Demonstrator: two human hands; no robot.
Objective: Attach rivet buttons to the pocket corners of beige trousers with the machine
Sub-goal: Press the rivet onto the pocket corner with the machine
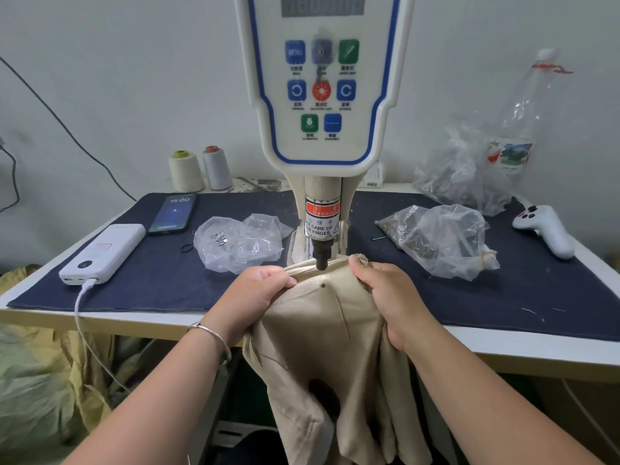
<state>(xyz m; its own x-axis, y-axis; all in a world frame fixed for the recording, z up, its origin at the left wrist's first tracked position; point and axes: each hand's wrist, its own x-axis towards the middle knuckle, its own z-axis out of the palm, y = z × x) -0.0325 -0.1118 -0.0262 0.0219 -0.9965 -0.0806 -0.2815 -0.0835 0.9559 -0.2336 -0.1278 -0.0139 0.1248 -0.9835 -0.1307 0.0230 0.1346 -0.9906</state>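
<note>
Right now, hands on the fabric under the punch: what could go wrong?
1. The left hand and right hand grip the beige trousers on either side of the machine's black punch tip; fingers could be caught.
2. One small brass rivet sits just below the tip; a slip may misplace the next.

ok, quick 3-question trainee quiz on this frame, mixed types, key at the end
1. True or false: both the left hand and the right hand grip the beige trousers.
2. Which sits directly above the fabric? A) punch head B) phone C) power bank
3. Fill in: a small ___ already shows in the fabric just below the punch.

Key: 1 true; 2 A; 3 rivet.
</note>
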